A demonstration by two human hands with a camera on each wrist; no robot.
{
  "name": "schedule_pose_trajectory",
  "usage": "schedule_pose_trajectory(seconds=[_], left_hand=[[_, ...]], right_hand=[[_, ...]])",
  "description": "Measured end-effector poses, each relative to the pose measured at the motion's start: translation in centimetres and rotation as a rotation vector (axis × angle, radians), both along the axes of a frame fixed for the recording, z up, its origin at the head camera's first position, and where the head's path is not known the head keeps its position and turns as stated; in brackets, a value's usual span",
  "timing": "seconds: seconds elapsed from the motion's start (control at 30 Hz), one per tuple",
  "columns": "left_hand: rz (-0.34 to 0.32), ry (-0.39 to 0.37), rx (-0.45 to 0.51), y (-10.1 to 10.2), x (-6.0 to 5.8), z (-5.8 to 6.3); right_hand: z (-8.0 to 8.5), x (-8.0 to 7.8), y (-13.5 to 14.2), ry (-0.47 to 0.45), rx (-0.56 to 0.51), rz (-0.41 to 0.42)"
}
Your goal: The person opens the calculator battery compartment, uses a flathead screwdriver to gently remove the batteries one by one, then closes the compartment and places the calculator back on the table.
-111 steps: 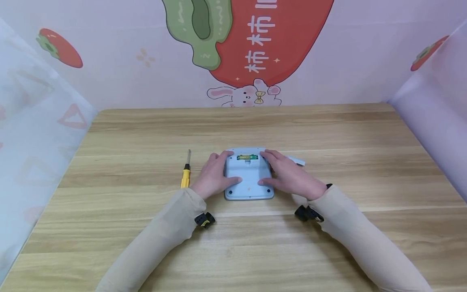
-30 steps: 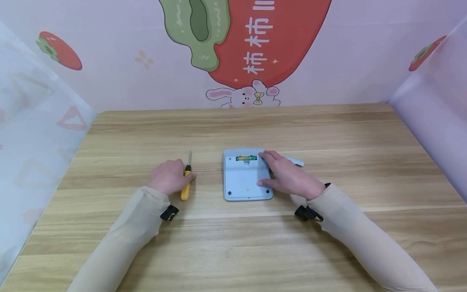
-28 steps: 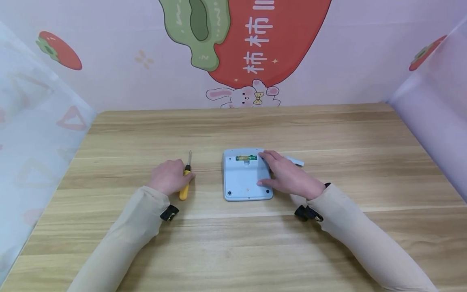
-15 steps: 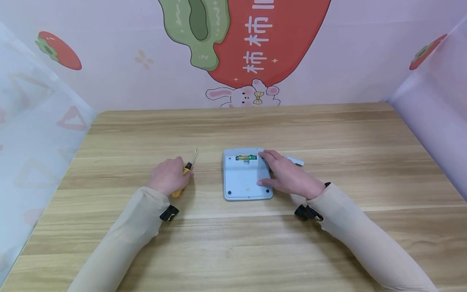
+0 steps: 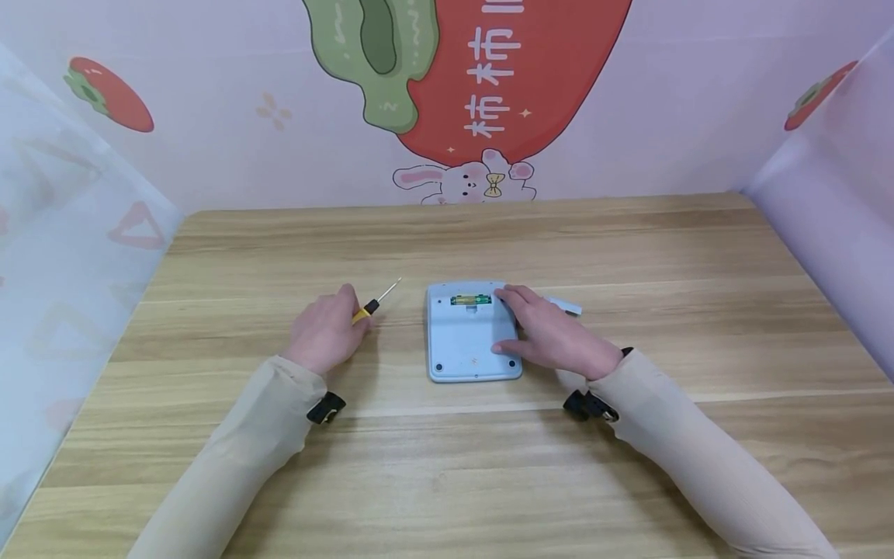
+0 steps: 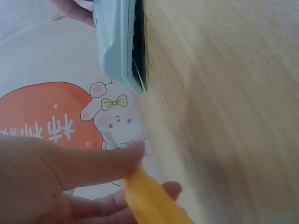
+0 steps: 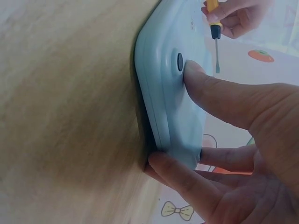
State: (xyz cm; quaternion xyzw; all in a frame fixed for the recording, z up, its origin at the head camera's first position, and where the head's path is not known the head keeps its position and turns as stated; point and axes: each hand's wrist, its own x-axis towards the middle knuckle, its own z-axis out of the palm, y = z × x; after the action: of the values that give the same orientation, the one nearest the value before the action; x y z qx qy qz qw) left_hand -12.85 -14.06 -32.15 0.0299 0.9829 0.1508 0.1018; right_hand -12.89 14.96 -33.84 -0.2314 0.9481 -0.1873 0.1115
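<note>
My left hand [image 5: 324,329] pinches the yellow handle of a screwdriver [image 5: 368,310] between thumb and fingers. Its metal shaft points up and right towards a light blue calculator [image 5: 466,341]. In the left wrist view the yellow handle [image 6: 152,198] shows past my thumb. The calculator lies face down, and its battery slot holds a green and gold battery [image 5: 471,300]. Along the right side my right hand [image 5: 559,332] holds the calculator, thumb on its back and fingers at its edge, as the right wrist view shows. Round dark feet [image 7: 180,62] sit at its corners.
A small light blue cover piece [image 5: 566,307] lies on the wooden table [image 5: 447,481], partly behind my right hand. A printed cloth [image 5: 628,140] stands upright along the table's far edge, with more cloth at both sides.
My left hand has left the calculator and picked up the screwdriver, then swung its tip to the right and raised it. The right hand and calculator stay where they were.
</note>
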Motion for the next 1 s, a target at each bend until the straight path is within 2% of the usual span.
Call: schedule_pose_trajectory(seconds=[0.13,0.4,0.63,1.0], left_hand=[[-0.003,0.039,0.023,0.1,0.0,0.0],[-0.035,0.166,0.075,0.2,0.1,-0.3],[-0.038,0.252,0.158,0.6,-0.1,-0.4],[-0.067,0.296,0.215,1.2,0.0,-0.3]], right_hand=[[0.0,0.0,0.0,-0.003,0.003,0.0],[0.1,0.0,0.0,-0.012,-0.001,-0.005],[0.1,0.0,-0.1,-0.012,-0.004,-0.005],[0.0,0.0,0.0,-0.009,-0.006,-0.005]])
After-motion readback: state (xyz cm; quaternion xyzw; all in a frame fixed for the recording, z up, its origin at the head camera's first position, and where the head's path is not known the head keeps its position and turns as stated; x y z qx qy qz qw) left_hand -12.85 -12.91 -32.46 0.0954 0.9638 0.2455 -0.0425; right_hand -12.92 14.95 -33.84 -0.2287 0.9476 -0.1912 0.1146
